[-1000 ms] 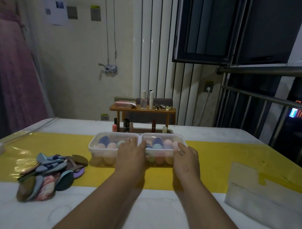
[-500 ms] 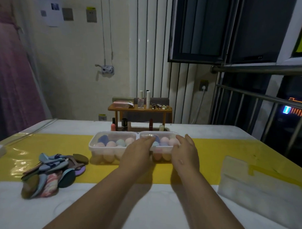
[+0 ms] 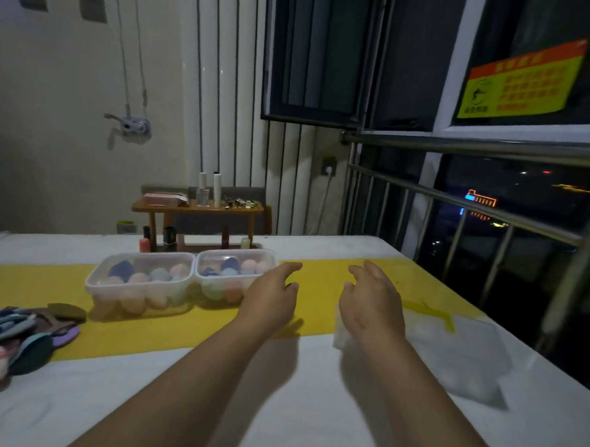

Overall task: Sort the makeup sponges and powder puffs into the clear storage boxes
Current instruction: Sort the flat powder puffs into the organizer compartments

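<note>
Left hand: my left hand [image 3: 271,296] hangs over the yellow runner [image 3: 183,326], just right of the boxes, fingers loosely stretched and holding nothing.
Right hand: my right hand [image 3: 371,303] is relaxed and spread, with nothing in it. I see only its back, and the palm is hidden.
Boxes: the left box [image 3: 90,283] and the right box [image 3: 235,251] stand side by side on the runner, touching, both without lids.
Sponges: the sponges [image 3: 138,278] fill both boxes. The lower ones are blurred through the walls.
Puffs: the powder puffs [image 3: 32,343] are heaped near left on the table [image 3: 280,406], cut off by the picture's edge.
Clear plastic: something pale and see-through [image 3: 449,355] lies at the right. My right wrist covers its near left corner, and I cannot tell what it is.
</note>
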`<action>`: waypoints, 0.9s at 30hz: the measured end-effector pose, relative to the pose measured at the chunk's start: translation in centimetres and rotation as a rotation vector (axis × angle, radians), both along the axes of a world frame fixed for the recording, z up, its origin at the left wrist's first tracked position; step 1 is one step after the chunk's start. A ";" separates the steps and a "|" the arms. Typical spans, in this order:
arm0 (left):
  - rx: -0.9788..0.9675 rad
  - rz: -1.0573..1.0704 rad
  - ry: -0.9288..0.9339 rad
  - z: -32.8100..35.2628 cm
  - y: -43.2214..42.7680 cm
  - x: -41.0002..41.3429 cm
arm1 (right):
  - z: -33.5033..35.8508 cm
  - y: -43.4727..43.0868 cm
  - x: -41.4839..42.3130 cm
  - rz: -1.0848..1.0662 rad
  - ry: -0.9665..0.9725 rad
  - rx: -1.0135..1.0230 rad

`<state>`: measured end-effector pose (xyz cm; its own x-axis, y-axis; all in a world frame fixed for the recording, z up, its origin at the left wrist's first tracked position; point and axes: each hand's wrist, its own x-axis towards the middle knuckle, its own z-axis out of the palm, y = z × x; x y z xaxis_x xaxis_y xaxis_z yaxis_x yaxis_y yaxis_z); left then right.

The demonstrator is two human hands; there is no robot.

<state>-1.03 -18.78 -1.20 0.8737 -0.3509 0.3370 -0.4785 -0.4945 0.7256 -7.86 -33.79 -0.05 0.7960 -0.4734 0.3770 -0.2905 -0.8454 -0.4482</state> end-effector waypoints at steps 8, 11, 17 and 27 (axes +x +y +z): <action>0.134 -0.258 -0.043 -0.5 -5.9 -2.8 | -1.3 -6.0 -5.0 -0.265 0.089 -0.198; 0.333 -0.357 -0.147 -1.3 -6.9 -3.4 | -1.9 -6.8 -6.1 -0.349 0.102 -0.211; 0.428 -0.302 -0.393 -2.7 -7.1 -3.5 | -2.7 -6.3 -5.5 -0.326 0.086 -0.175; 0.458 -0.071 -0.535 -2.9 2.0 -2.2 | -3.2 0.5 -1.2 -0.097 0.025 -0.186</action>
